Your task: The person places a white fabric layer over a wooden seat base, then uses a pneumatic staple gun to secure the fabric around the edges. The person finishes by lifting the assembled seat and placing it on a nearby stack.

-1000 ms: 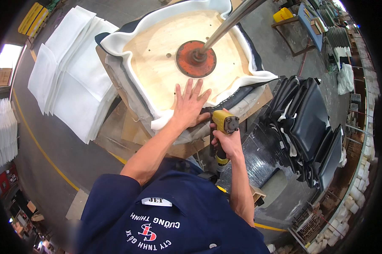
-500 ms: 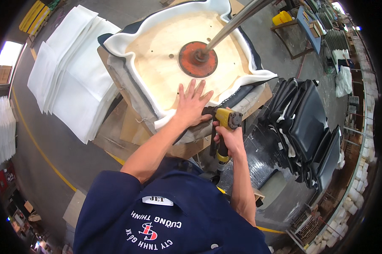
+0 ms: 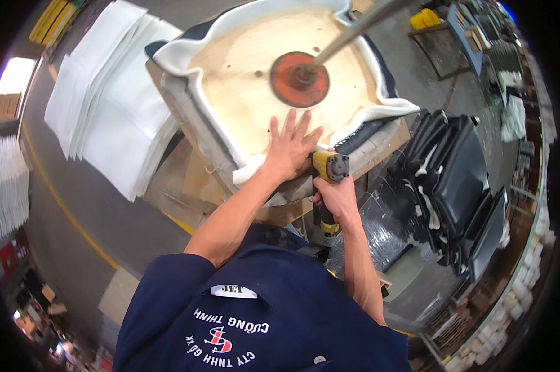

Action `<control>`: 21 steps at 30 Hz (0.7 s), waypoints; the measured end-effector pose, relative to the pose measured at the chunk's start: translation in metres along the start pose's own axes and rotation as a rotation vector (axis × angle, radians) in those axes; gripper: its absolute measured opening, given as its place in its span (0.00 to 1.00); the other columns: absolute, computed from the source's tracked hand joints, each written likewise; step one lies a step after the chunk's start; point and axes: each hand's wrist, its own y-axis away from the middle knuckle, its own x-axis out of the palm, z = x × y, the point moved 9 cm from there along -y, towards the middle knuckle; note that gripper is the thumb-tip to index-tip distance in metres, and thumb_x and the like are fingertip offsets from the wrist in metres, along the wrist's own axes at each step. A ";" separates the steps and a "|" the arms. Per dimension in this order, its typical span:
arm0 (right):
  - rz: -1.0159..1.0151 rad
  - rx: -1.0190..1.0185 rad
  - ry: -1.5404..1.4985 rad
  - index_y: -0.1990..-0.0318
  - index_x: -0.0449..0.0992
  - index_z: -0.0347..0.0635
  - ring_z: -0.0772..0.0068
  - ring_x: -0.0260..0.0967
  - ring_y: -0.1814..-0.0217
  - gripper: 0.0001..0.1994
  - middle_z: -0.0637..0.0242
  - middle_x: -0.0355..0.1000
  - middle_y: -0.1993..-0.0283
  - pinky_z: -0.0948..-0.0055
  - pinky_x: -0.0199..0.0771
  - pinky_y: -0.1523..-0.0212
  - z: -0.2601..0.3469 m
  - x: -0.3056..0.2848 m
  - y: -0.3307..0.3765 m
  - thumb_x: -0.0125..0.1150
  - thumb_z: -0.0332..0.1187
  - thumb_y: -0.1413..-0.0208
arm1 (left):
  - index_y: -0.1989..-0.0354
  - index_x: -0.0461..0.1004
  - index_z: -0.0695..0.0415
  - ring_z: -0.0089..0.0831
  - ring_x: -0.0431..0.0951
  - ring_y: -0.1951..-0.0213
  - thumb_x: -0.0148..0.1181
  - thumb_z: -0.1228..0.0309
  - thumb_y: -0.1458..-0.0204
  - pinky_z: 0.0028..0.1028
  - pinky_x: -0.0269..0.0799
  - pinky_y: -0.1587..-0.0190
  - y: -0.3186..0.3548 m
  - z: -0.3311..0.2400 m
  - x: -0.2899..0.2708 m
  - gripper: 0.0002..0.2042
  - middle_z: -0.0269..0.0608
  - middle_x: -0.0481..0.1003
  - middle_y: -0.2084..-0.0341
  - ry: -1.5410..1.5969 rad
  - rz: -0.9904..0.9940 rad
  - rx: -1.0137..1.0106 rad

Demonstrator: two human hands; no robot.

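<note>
My left hand [image 3: 290, 149] lies with fingers spread on the near edge of a pale plywood panel [image 3: 230, 80]. In my right hand [image 3: 337, 201] is a yellow and black pneumatic staple gun [image 3: 329, 166], its nose at the panel's near edge beside my left hand. White padding [image 3: 196, 93] and dark cover material [image 3: 360, 137] stand up around the panel's rim. Along the near right stretch, the dark cover is folded over and shows a row of staples. A red round disc [image 3: 300, 79] on a metal rod [image 3: 354, 31] presses on the panel's middle.
Stacked white sheets [image 3: 115, 105] stand to the left of the work stand. On the right, black upholstered pads [image 3: 457, 164] are piled on a plastic-covered surface [image 3: 379, 220]. Farther off at the right is a table [image 3: 441, 46] with a yellow container [image 3: 424, 20].
The staple gun has shifted slightly left along the panel's edge, closer to my left hand. My left hand stays spread on the panel. The whole view has shifted a little.
</note>
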 end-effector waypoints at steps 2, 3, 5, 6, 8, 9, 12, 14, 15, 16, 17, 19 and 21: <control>0.027 0.008 -0.042 0.30 0.64 0.41 0.75 0.73 0.78 0.33 0.64 0.76 0.64 0.73 0.74 0.78 -0.008 -0.006 -0.005 0.61 0.22 0.46 | 0.23 0.54 0.37 0.63 0.35 0.22 0.67 0.54 0.46 0.78 0.35 0.32 -0.003 -0.001 -0.003 0.42 0.51 0.39 0.20 -0.006 0.069 -0.008; 0.048 -0.006 -0.075 0.28 0.62 0.42 0.75 0.72 0.79 0.35 0.62 0.76 0.64 0.72 0.74 0.78 -0.011 -0.012 -0.007 0.62 0.23 0.46 | 0.23 0.54 0.37 0.64 0.34 0.22 0.67 0.54 0.46 0.78 0.35 0.32 -0.004 -0.002 -0.004 0.42 0.51 0.38 0.20 0.004 0.083 -0.005; 0.024 -0.141 -0.212 0.28 0.61 0.45 0.75 0.72 0.79 0.37 0.62 0.75 0.63 0.73 0.74 0.78 -0.010 -0.020 0.007 0.65 0.23 0.47 | 0.24 0.57 0.40 0.61 0.42 0.23 0.65 0.54 0.43 0.73 0.38 0.29 -0.003 -0.004 -0.022 0.37 0.51 0.47 0.22 -0.023 0.138 0.000; 0.005 -0.163 -0.239 0.28 0.62 0.46 0.75 0.72 0.78 0.37 0.63 0.75 0.63 0.73 0.74 0.77 -0.019 -0.027 0.021 0.65 0.23 0.47 | 0.26 0.59 0.41 0.59 0.47 0.24 0.64 0.55 0.43 0.70 0.40 0.29 -0.003 -0.003 -0.038 0.35 0.50 0.53 0.25 0.035 0.193 -0.018; -0.020 -0.200 -0.284 0.27 0.63 0.49 0.76 0.72 0.76 0.38 0.65 0.75 0.63 0.73 0.75 0.75 -0.048 -0.042 0.049 0.65 0.21 0.48 | 0.28 0.64 0.43 0.55 0.56 0.26 0.62 0.55 0.41 0.66 0.45 0.28 0.004 0.010 -0.066 0.32 0.49 0.64 0.30 0.150 0.307 -0.074; -0.051 -0.200 -0.257 0.27 0.63 0.51 0.76 0.72 0.75 0.39 0.65 0.75 0.62 0.72 0.76 0.74 -0.068 -0.051 0.063 0.64 0.20 0.49 | 0.32 0.68 0.46 0.52 0.63 0.31 0.61 0.55 0.41 0.63 0.48 0.29 0.011 0.016 -0.087 0.28 0.46 0.70 0.36 0.115 0.121 -0.039; -0.129 -0.195 -0.267 0.26 0.61 0.54 0.77 0.73 0.73 0.41 0.65 0.76 0.60 0.70 0.78 0.70 -0.130 -0.066 0.098 0.63 0.18 0.50 | 0.38 0.74 0.48 0.49 0.70 0.38 0.59 0.56 0.40 0.61 0.51 0.31 0.056 0.057 -0.100 0.22 0.43 0.76 0.45 0.059 -0.226 0.020; -0.146 -0.145 -0.309 0.24 0.57 0.50 0.76 0.72 0.71 0.43 0.62 0.77 0.52 0.74 0.78 0.70 -0.161 -0.068 0.113 0.60 0.14 0.50 | 0.43 0.77 0.49 0.47 0.71 0.39 0.56 0.58 0.40 0.59 0.50 0.31 0.084 0.082 -0.072 0.19 0.43 0.77 0.47 0.025 -0.271 0.074; -0.166 -0.136 -0.339 0.24 0.58 0.51 0.76 0.72 0.70 0.43 0.62 0.77 0.52 0.74 0.78 0.70 -0.175 -0.069 0.119 0.61 0.14 0.50 | 0.47 0.79 0.48 0.46 0.71 0.40 0.55 0.58 0.39 0.58 0.49 0.31 0.095 0.077 -0.067 0.17 0.42 0.77 0.48 -0.006 -0.296 0.093; -0.178 -0.125 -0.361 0.24 0.59 0.51 0.76 0.72 0.69 0.43 0.62 0.77 0.51 0.73 0.79 0.70 -0.190 -0.070 0.125 0.61 0.15 0.50 | 0.51 0.82 0.48 0.44 0.71 0.41 0.53 0.57 0.39 0.58 0.49 0.31 0.102 0.068 -0.064 0.16 0.41 0.77 0.50 -0.035 -0.325 0.101; -0.186 -0.142 -0.373 0.24 0.59 0.51 0.76 0.73 0.66 0.43 0.61 0.76 0.50 0.73 0.79 0.68 -0.201 -0.071 0.131 0.61 0.15 0.50 | 0.54 0.82 0.48 0.44 0.71 0.42 0.52 0.56 0.39 0.57 0.49 0.31 0.099 0.061 -0.060 0.15 0.40 0.77 0.52 -0.033 -0.323 0.073; -0.325 -0.352 -0.237 0.25 0.60 0.54 0.74 0.75 0.68 0.43 0.61 0.77 0.55 0.70 0.79 0.66 -0.204 -0.080 0.147 0.63 0.17 0.51 | 0.60 0.83 0.48 0.43 0.71 0.44 0.51 0.55 0.39 0.57 0.48 0.30 0.096 0.047 -0.051 0.16 0.38 0.77 0.54 -0.027 -0.331 -0.004; -0.377 -0.420 -0.210 0.26 0.62 0.56 0.73 0.76 0.68 0.43 0.59 0.77 0.57 0.68 0.80 0.63 -0.212 -0.083 0.158 0.64 0.18 0.51 | 0.62 0.83 0.48 0.42 0.71 0.46 0.50 0.54 0.39 0.57 0.48 0.31 0.098 0.030 -0.044 0.16 0.37 0.77 0.56 -0.026 -0.340 0.019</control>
